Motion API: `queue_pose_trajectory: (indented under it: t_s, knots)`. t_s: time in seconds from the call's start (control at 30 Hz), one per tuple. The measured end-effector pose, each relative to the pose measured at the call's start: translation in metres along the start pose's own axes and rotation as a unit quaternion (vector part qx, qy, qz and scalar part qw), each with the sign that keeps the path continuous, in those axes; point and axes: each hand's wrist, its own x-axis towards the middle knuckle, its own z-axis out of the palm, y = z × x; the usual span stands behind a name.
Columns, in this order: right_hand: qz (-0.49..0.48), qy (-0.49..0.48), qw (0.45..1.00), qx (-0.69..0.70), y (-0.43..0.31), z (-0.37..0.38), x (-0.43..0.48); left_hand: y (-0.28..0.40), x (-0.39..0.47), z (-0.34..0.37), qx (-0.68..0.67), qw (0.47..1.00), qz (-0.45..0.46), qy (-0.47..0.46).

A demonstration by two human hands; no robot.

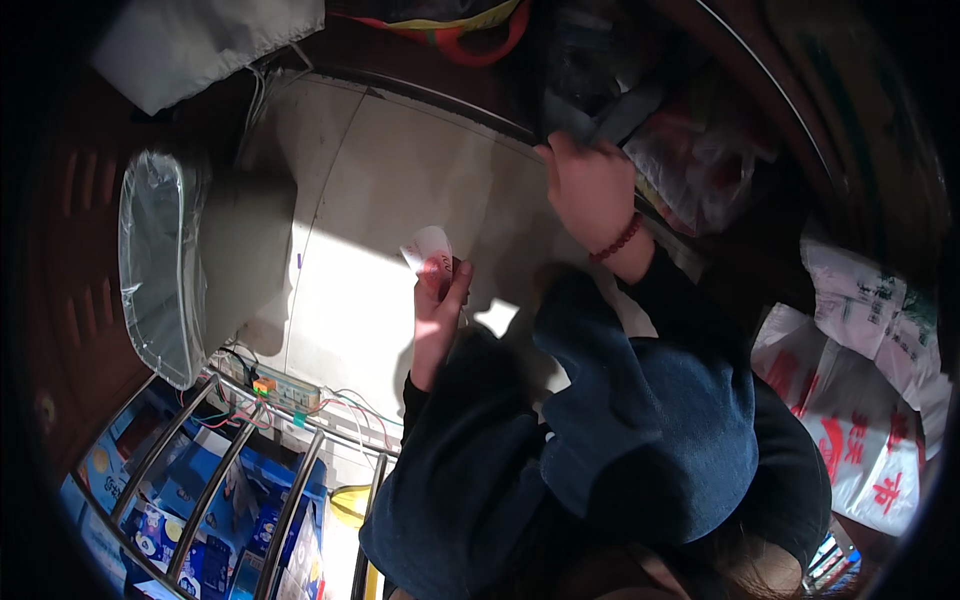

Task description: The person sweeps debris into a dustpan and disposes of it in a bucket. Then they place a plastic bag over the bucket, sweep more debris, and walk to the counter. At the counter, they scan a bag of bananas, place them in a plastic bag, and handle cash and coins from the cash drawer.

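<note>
In my left hand (441,292) is a folded bundle of pinkish-red banknotes (433,255), pinched between thumb and fingers above the tiled floor. My right hand (592,195), with a red bead bracelet (619,238) at the wrist, reaches up and away. Its fingers curl beside a grey strap-like piece (630,112) at a dark recess. The fingertips are shaded and partly hidden, so I cannot tell whether they grip it. A clear plastic bag (697,165) with reddish contents lies just right of that hand.
A lined waste bin (247,247) stands left on the tiles (390,165). Below it, a power strip (281,388) trails wires beside a metal rack (199,551) with blue packages. Printed plastic bags (847,420) hang right. An orange-red handle (491,49) shows at the top.
</note>
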Motion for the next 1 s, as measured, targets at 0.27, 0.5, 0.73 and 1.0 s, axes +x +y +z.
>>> queue_pose_trajectory:
  t_s: [0.27, 0.5, 0.73, 1.0]
  knots:
    - [-0.049, -0.122, 0.991, 0.002, -0.005, 0.015, -0.003, -0.005, -0.008, 0.006, 0.024, 0.999, -0.039, 0.013]
    - [-0.065, -0.354, 0.911, 0.199, 0.060, 0.010, 0.022, -0.038, -0.017, -0.022, 0.043, 0.995, -0.083, 0.039]
    - [0.141, -0.245, 0.900, 0.331, 0.154, 0.025, 0.082, -0.071, -0.014, -0.039, -0.020, 0.999, 0.020, 0.046]
    - [0.091, -0.101, 0.986, 0.093, 0.171, 0.014, 0.087, -0.066, -0.016, -0.023, 0.049, 0.996, 0.008, 0.078]
